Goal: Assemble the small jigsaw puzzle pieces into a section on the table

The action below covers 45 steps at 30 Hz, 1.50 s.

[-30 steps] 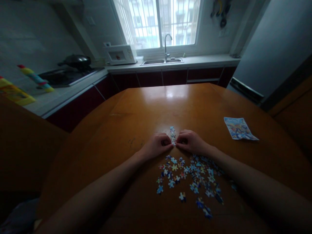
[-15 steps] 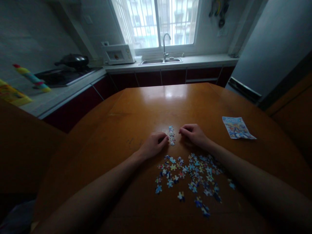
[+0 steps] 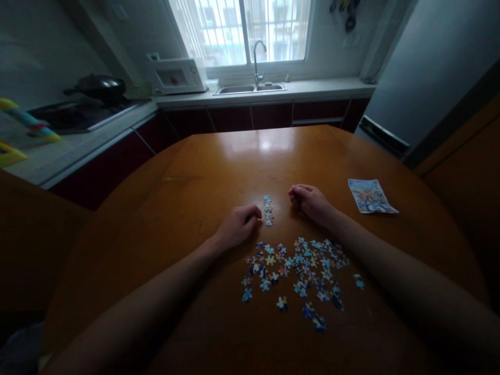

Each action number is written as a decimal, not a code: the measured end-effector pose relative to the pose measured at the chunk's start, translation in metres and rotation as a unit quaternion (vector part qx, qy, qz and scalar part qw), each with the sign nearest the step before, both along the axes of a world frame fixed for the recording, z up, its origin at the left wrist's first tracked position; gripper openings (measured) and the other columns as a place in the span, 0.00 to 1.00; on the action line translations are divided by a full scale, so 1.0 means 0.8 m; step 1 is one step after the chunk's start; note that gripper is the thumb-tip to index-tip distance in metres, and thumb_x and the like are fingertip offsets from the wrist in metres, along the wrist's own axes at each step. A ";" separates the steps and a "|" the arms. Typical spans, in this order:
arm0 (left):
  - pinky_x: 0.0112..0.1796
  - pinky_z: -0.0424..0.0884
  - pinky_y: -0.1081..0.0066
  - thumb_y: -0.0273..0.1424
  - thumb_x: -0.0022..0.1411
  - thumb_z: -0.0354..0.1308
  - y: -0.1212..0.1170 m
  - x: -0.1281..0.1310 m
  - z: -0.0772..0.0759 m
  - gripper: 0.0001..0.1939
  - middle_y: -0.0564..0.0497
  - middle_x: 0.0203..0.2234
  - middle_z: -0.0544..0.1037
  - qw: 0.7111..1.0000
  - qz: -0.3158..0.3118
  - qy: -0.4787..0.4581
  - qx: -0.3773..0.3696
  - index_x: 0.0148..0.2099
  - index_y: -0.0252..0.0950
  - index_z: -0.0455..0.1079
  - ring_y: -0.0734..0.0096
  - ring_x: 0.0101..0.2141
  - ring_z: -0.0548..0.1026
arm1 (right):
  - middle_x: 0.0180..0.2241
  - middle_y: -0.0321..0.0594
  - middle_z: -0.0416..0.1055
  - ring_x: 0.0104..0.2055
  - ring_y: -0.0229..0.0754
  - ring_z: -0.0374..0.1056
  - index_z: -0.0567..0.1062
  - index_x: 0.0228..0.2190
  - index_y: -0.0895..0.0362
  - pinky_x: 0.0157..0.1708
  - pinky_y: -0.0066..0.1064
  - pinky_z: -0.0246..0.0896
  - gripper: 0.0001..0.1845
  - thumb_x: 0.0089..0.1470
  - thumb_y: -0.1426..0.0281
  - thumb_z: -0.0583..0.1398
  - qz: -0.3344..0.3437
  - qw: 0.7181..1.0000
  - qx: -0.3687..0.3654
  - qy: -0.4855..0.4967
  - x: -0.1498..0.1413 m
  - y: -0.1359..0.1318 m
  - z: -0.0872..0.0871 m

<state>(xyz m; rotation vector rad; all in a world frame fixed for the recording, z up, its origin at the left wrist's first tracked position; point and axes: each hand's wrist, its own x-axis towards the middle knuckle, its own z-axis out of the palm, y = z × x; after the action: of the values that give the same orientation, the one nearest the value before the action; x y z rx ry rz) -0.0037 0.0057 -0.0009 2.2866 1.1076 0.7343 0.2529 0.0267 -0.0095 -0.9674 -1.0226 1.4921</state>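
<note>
A narrow strip of joined jigsaw pieces (image 3: 269,210) lies upright in my view between my hands. My left hand (image 3: 239,224) rests on the table just left of the strip, fingers curled in and apart from it; no piece shows in them. To the right of the strip, across a small gap, is my right hand (image 3: 310,202), its fingers closed together at the tips. Whatever it may hold is hidden. Nearer to me, a scatter of loose jigsaw pieces (image 3: 308,265) spreads between my forearms, mostly blue and white.
The wooden table (image 3: 203,166) has rounded edges. A creased picture sheet (image 3: 372,197) lies on its right side. Beyond stand a counter with a sink (image 3: 250,88), a microwave (image 3: 177,76) and a black pan (image 3: 99,86) on the stove. A refrigerator (image 3: 433,67) stands at the right.
My right hand has drawn slightly right, away from the strip, and its fingers have curled in more. The left hand stays beside the strip. The whole view has shifted a little.
</note>
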 end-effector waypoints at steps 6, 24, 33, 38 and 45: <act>0.34 0.66 0.73 0.22 0.59 0.51 0.003 -0.002 -0.002 0.09 0.52 0.27 0.78 1.000 -0.015 -0.012 0.002 0.34 0.34 0.73 0.73 0.29 0.74 | 0.22 0.35 0.66 0.25 0.34 0.59 0.74 0.25 0.58 0.25 0.27 0.55 0.13 0.46 0.62 0.69 0.018 0.998 -0.022 0.062 0.004 0.003 0.002; 0.34 0.68 0.72 0.24 0.61 0.51 0.003 -0.001 -0.003 0.11 0.50 0.30 0.80 1.000 -0.006 0.006 0.007 0.38 0.34 0.76 0.72 0.30 0.75 | 0.24 0.37 0.66 0.25 0.35 0.59 0.72 0.26 0.57 0.27 0.31 0.54 0.10 0.60 0.71 0.59 0.022 0.998 -0.023 0.055 0.004 0.004 0.005; 0.32 0.67 0.72 0.28 0.62 0.52 0.004 0.000 -0.002 0.11 0.50 0.29 0.81 1.000 0.002 0.017 0.011 0.38 0.34 0.76 0.71 0.29 0.75 | 0.23 0.36 0.66 0.25 0.34 0.59 0.74 0.26 0.58 0.25 0.28 0.53 0.10 0.59 0.71 0.60 0.021 0.998 -0.025 0.052 0.004 0.005 0.006; 0.32 0.67 0.72 0.27 0.62 0.52 0.005 -0.001 -0.002 0.11 0.50 0.29 0.80 1.000 -0.002 0.013 0.002 0.38 0.34 0.76 0.72 0.29 0.74 | 0.24 0.38 0.66 0.25 0.34 0.59 0.74 0.25 0.58 0.26 0.28 0.53 0.13 0.62 0.73 0.57 0.020 0.998 -0.025 0.057 0.004 0.005 0.006; 0.33 0.67 0.72 0.28 0.62 0.52 0.004 0.000 -0.001 0.11 0.50 0.29 0.80 1.000 -0.002 0.013 0.006 0.38 0.34 0.76 0.71 0.29 0.75 | 0.24 0.36 0.65 0.26 0.34 0.58 0.73 0.26 0.57 0.26 0.26 0.54 0.11 0.61 0.69 0.60 0.019 0.999 -0.029 0.039 0.004 0.003 0.009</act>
<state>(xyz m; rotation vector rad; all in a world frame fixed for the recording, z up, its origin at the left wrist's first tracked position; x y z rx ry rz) -0.0038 0.0092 -0.0019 2.3132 1.1123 0.7128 0.2558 0.0295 -0.0020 -0.9281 -0.9511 1.5859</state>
